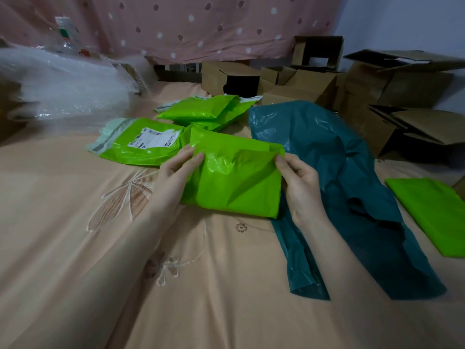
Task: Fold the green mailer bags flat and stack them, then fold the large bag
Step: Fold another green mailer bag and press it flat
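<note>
Partly folded green mailer (234, 182) hides fingertips (both hands).

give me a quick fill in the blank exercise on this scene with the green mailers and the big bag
1. Both hands, left hand and right hand, hold a ____ mailer bag.
2. The mailer with the white label lies to the ____ of the held one.
3. The large bag spread on the bedsheet is dark ____.
4. Behind the bags stand brown ____ boxes.

Missing words: green; left; teal; cardboard
</note>
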Tool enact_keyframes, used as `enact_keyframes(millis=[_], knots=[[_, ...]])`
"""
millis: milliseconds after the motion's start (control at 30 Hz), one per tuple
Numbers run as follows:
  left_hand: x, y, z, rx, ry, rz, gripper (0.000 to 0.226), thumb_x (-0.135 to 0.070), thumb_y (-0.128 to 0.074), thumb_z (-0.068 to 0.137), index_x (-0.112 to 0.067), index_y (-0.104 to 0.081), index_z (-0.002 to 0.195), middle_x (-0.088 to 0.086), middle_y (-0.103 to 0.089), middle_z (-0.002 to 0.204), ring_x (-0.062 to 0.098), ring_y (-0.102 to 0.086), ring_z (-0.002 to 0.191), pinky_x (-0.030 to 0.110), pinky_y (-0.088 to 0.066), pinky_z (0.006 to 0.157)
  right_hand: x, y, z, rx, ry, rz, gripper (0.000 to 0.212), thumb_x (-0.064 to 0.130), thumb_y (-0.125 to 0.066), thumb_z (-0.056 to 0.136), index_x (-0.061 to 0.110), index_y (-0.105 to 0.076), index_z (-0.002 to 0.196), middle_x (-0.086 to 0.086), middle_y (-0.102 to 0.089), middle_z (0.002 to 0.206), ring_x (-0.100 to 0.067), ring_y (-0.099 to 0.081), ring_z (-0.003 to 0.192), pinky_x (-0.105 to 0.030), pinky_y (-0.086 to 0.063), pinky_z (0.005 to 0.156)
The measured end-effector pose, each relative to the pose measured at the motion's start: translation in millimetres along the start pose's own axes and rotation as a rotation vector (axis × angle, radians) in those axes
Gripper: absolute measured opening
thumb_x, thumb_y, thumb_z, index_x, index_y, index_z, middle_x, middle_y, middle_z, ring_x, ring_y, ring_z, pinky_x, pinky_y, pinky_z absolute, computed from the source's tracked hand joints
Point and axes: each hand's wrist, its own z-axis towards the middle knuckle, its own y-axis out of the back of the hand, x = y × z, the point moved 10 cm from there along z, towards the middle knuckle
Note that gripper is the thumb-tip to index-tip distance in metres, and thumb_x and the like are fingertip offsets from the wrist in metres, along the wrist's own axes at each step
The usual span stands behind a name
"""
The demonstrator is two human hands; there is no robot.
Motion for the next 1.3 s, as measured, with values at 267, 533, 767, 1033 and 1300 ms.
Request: enact_keyframes(millis=[267,533,767,1033,1300], knots=[[-11.5,5.7,3.4,-0.029,-0.177,0.160,0.018,-0.036,-0.069,0.081,-0.020,-0.074,0.075,0.008,-0.068,0.087,0.023,-0.061,0.093,0.052,-0.046,0.093,10.2,6.0,-5.7,-0.105,0.041,-0.033,0.014,0.017,-0.064,0.087,0.017,-0.070,0.074,0.005,-0.068,0.075,-0.006,-0.061,0.074,-0.020,-0.049,0.070],[-31.0,4.0,-7.2,-0.136,-0.324,0.235,0.048,-0.019,-0.060,0.091,-0.023,-0.035,0.049,-0.015,-0.031,0.041,-0.001,-0.029,0.043,0.012,-0.024,0.044,17.5,9.8,-12.0,-0.190,0.092,-0.078,0.018,0.019,-0.064,0.088,0.014,-0.069,0.072,0.008,-0.064,0.064,-0.003,-0.057,0.064,-0.017,-0.045,0.059],[-24.2,12.2,-5.0,-0.191,-0.280,0.185,0.037,-0.022,-0.069,0.084,-0.030,-0.060,0.048,-0.019,-0.049,0.043,-0.006,-0.042,0.048,0.010,-0.033,0.052,15.5,11.3,-12.9,-0.222,0.082,-0.092,0.018,0.016,-0.068,0.085,0.010,-0.068,0.068,0.005,-0.062,0.059,-0.004,-0.056,0.060,-0.018,-0.045,0.057],[-14.8,21.3,-1.2,-0.260,-0.180,0.094,0.016,-0.023,-0.081,0.071,-0.024,-0.067,0.079,-0.004,-0.066,0.074,0.010,-0.059,0.072,0.024,-0.048,0.069,12.8,14.6,-12.9,-0.251,0.060,-0.021,0.007,0.008,-0.072,0.080,0.008,-0.066,0.076,0.002,-0.067,0.067,-0.004,-0.062,0.064,-0.018,-0.049,0.063],[5.7,15.0,3.6,-0.160,-0.001,-0.115,0.028,-0.013,-0.074,0.076,-0.019,-0.063,0.102,0.005,-0.069,0.078,0.012,-0.065,0.073,0.026,-0.052,0.072,12.4,19.0,-11.4,-0.286,0.054,0.021,0.023,-0.003,-0.070,0.077,0.011,-0.053,0.074,-0.002,-0.062,0.069,-0.004,-0.060,0.063,-0.019,-0.051,0.069]])
